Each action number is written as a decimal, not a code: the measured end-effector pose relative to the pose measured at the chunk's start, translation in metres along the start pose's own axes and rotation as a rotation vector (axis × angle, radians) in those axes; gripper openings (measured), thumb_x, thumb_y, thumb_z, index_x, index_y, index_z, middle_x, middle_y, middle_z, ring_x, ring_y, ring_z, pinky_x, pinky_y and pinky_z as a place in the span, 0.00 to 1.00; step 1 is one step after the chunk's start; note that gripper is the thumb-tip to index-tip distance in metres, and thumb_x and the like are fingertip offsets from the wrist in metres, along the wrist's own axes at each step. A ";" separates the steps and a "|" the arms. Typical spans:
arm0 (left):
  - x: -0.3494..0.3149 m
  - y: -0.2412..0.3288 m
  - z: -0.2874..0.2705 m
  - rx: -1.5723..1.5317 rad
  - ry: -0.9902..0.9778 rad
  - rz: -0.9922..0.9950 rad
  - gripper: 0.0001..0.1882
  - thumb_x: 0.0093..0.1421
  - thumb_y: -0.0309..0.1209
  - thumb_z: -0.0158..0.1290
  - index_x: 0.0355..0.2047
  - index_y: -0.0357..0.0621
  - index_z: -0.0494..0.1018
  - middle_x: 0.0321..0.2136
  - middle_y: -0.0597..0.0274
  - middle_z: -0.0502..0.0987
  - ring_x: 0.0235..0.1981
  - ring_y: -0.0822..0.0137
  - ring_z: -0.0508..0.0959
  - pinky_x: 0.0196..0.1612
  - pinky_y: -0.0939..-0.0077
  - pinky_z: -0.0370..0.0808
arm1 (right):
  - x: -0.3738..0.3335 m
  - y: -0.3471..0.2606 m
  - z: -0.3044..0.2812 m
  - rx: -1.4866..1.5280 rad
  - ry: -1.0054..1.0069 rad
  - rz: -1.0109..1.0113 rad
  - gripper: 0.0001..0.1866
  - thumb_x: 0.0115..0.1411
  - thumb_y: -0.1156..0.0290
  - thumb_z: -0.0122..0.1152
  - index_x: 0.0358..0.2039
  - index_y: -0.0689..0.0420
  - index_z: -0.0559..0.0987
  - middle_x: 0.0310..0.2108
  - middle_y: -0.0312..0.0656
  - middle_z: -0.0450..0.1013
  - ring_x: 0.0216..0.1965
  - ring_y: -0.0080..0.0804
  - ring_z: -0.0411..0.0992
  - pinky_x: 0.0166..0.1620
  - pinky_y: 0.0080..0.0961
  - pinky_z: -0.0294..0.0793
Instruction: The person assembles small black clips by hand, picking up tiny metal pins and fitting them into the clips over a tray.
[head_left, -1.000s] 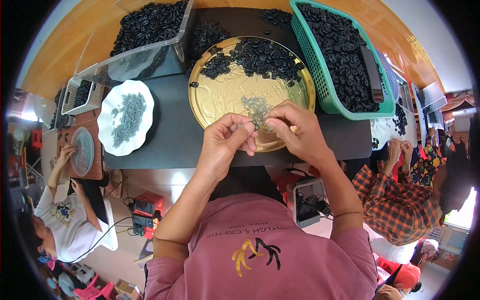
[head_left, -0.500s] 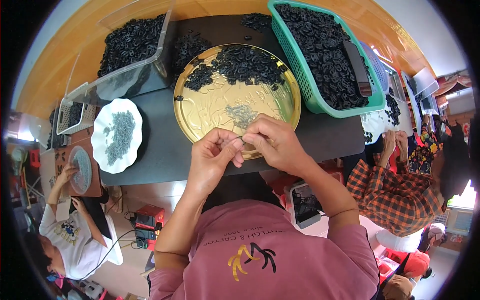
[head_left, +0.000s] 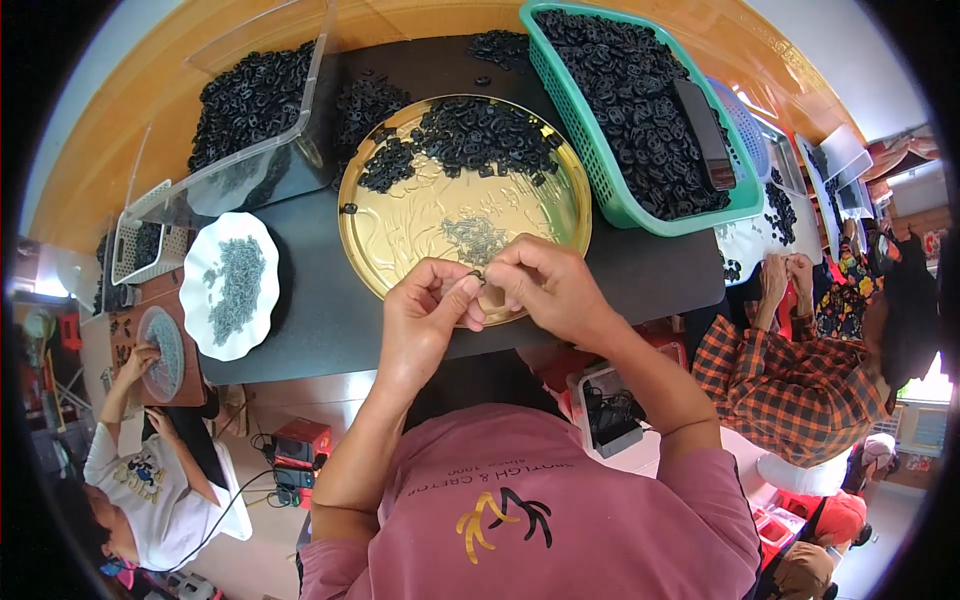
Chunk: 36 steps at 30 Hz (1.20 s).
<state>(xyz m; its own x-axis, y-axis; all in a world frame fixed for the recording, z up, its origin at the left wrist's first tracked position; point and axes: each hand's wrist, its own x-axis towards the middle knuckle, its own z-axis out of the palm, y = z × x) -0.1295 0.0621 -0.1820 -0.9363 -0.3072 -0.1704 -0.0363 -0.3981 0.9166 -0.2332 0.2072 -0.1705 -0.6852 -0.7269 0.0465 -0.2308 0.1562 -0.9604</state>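
Over the near rim of a round gold tray (head_left: 375,235), my two hands meet fingertip to fingertip. Between the thumb and fingers of my left hand (head_left: 430,305) is a small black plastic piece (head_left: 477,277). My right hand (head_left: 545,285) pinches at the same spot; whatever its fingertips hold is too small to make out. On the tray, a heap of black plastic pieces (head_left: 485,135) covers the far side, and a little pile of small silvery pins (head_left: 473,238) lies just beyond my fingers.
A white scalloped plate (head_left: 205,335) of grey pins stands left. Behind it is a clear bin (head_left: 315,90) of black pieces. A green basket (head_left: 600,175) full of them, with a dark phone-like slab (head_left: 703,135) on top, stands right. Co-workers sit at both sides.
The view has shifted slightly, so the table things sit a little lower and further left. My hands stay together at the black piece, with only slight finger movement.
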 end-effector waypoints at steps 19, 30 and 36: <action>-0.001 0.006 -0.025 -0.067 0.061 0.039 0.04 0.62 0.25 0.52 0.34 0.36 0.70 0.28 0.57 0.77 0.21 0.73 0.75 0.26 0.81 0.74 | 0.088 0.029 -0.026 -0.895 0.122 -0.163 0.09 0.58 0.71 0.56 0.37 0.57 0.80 0.34 0.44 0.72 0.34 0.46 0.72 0.38 0.36 0.72; 0.002 0.007 -0.031 -0.078 0.055 0.038 0.04 0.62 0.25 0.52 0.34 0.36 0.70 0.27 0.58 0.77 0.21 0.73 0.75 0.25 0.81 0.74 | 0.096 0.022 -0.029 -0.829 0.153 -0.203 0.07 0.56 0.70 0.59 0.34 0.57 0.80 0.32 0.43 0.72 0.32 0.43 0.73 0.36 0.35 0.72; 0.003 0.007 -0.031 -0.068 0.067 0.026 0.05 0.62 0.25 0.52 0.35 0.36 0.70 0.27 0.58 0.77 0.21 0.73 0.75 0.25 0.81 0.74 | 0.099 0.024 -0.025 -0.883 0.108 -0.223 0.08 0.56 0.69 0.60 0.33 0.57 0.81 0.32 0.42 0.73 0.32 0.43 0.74 0.36 0.34 0.72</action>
<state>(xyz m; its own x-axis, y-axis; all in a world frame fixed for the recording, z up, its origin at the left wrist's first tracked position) -0.1220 0.0315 -0.1872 -0.9108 -0.3748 -0.1728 0.0140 -0.4464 0.8947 -0.3238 0.1556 -0.1822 -0.6120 -0.7419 0.2740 -0.7792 0.5064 -0.3695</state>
